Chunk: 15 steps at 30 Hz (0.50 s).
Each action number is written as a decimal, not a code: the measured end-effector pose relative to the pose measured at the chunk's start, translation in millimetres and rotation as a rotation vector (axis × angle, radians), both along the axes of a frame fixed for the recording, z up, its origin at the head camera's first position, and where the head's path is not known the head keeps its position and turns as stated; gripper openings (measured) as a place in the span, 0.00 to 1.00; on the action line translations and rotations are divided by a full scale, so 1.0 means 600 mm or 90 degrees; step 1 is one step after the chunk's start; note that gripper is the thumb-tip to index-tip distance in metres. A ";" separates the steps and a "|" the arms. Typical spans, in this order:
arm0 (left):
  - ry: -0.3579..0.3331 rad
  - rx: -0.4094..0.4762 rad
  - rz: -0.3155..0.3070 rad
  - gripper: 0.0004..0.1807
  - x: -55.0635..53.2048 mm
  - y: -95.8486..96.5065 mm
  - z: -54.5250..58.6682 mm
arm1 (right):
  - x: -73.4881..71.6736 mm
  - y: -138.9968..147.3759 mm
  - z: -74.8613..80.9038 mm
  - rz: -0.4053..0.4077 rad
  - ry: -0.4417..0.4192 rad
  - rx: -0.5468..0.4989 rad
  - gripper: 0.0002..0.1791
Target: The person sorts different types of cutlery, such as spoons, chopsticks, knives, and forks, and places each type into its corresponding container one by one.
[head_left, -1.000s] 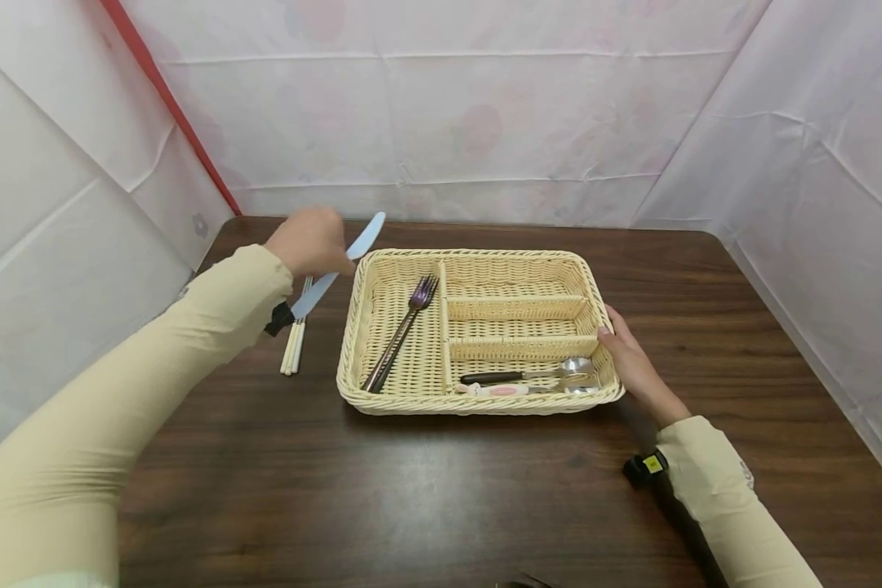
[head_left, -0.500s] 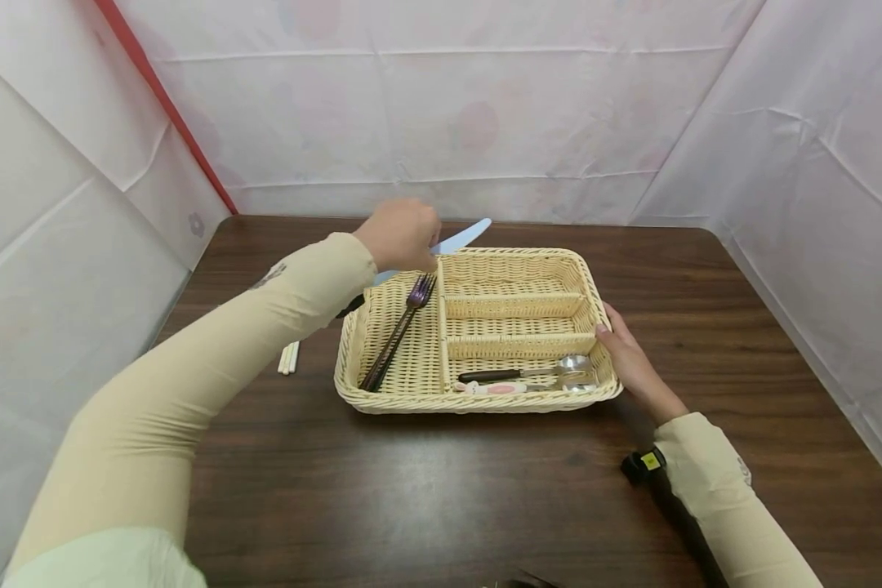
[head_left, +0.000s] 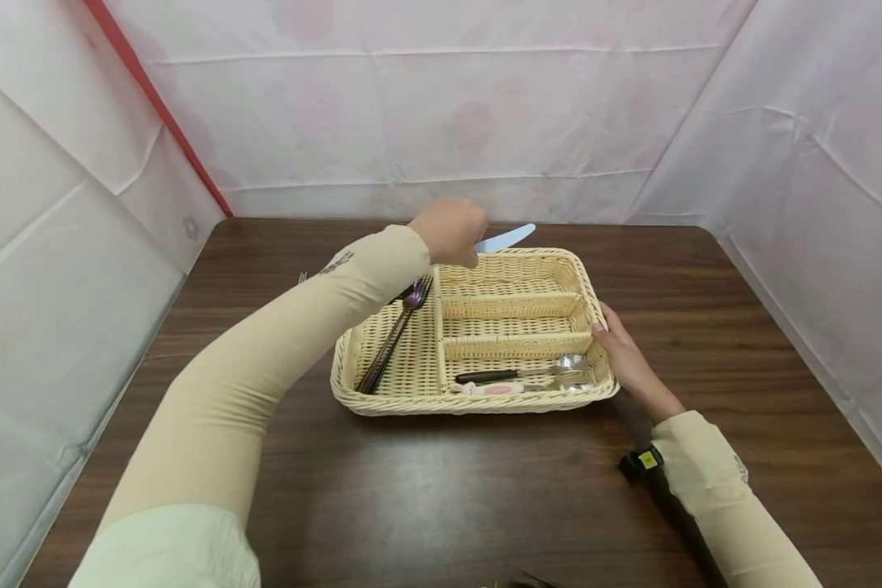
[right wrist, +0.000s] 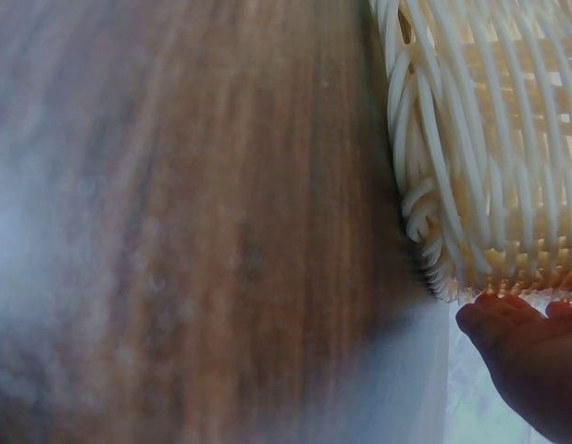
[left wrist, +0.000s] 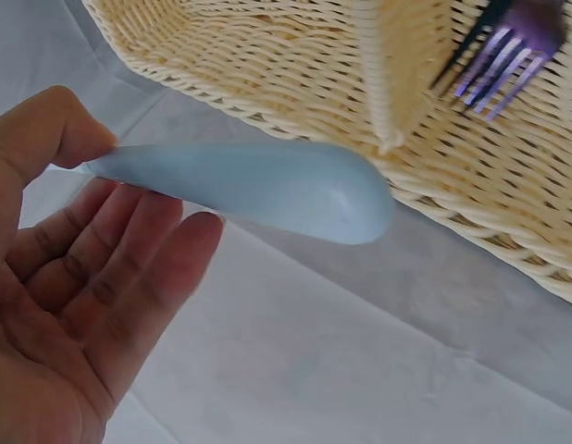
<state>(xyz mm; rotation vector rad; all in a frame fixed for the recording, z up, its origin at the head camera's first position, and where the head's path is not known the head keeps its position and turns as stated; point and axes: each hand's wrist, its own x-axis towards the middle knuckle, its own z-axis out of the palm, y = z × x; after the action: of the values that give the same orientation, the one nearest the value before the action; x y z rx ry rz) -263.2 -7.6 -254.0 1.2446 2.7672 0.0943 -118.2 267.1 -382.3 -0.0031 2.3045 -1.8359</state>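
Observation:
My left hand (head_left: 452,231) pinches a light blue table knife (head_left: 507,238) above the back rim of a cream wicker cutlery basket (head_left: 404,406). In the left wrist view, thumb and fingers hold the knife (left wrist: 258,190) by its narrow part, and its broad rounded end points towards the basket (left wrist: 267,65). My right hand (head_left: 632,366) holds the basket's right end, thumb at the rim. Dark purple forks (head_left: 393,339) lie in the left compartment. Several spoons (head_left: 496,376) lie in the front right compartment. My left sleeve covers part of the basket's left side.
The basket stands on a dark brown wooden table (head_left: 412,498). Left of it, fork tines (head_left: 303,278) show past my sleeve, their handles hidden. A pale patterned curtain (head_left: 441,114) rises behind the table, and pale sheets close in both sides.
My left hand has moved right with the knife, from left of the basket to above its back rim. My sleeve now hides the pale fork handles. The right hand stays at the basket.

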 end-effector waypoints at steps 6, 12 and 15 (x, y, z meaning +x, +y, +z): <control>0.001 -0.008 -0.025 0.17 -0.009 0.030 -0.010 | 0.002 0.000 -0.003 -0.001 0.000 0.009 0.31; 0.032 -0.037 -0.040 0.06 -0.017 0.056 -0.027 | 0.004 0.001 -0.006 -0.007 0.002 -0.006 0.31; 0.030 -0.053 -0.053 0.05 -0.017 0.069 -0.035 | 0.005 0.003 -0.008 -0.007 0.003 -0.015 0.31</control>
<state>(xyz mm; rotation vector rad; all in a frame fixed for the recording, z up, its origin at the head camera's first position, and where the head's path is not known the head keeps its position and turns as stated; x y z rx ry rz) -273.5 33.7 -274.9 1.3553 2.7236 -0.0576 -115.3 269.1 -387.1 0.0025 2.2905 -1.8702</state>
